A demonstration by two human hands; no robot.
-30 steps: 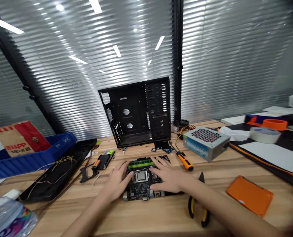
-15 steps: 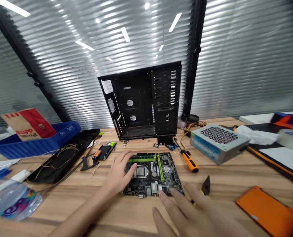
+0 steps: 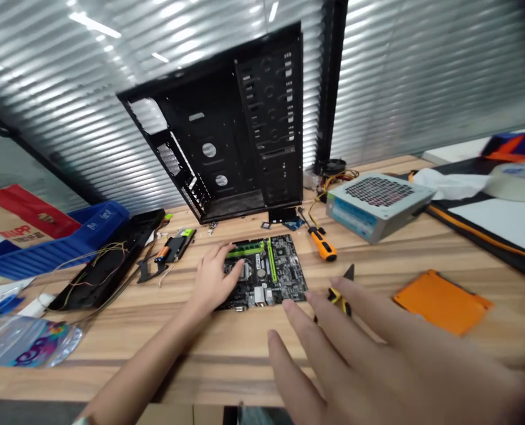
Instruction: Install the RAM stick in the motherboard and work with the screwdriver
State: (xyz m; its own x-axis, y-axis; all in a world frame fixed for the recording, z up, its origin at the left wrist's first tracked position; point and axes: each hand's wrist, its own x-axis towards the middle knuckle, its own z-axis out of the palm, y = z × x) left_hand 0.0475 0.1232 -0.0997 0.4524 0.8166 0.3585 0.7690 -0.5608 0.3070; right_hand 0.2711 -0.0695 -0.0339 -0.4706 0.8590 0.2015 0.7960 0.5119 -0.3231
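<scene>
- My left hand [image 3: 213, 277] curls narrow on the motherboard [image 3: 284, 265], lying flat on the wooden bench [image 3: 227, 360]; I cannot tell if it grips.
- My right hand [image 3: 368, 360] hovers, fingers spread wide, near the pliers [image 3: 339, 301].
- Pressing carelessly could damage the CPU socket [image 3: 243, 270].

Got the motherboard [image 3: 262, 271] lying flat on my desk [image 3: 244, 366], and going by the clock from there, the empty PC case [image 3: 227, 136] stands behind it at 12. Screwdriver [image 3: 322, 245] sits at 2, with the power supply [image 3: 377, 206] just past it. Pliers [image 3: 339, 298] are at 3, plastic cover [image 3: 442, 301] further out. Loose case panel [image 3: 111, 265] at 9, crate [image 3: 54, 248] behind it, bottle [image 3: 27, 342] at 8.
</scene>
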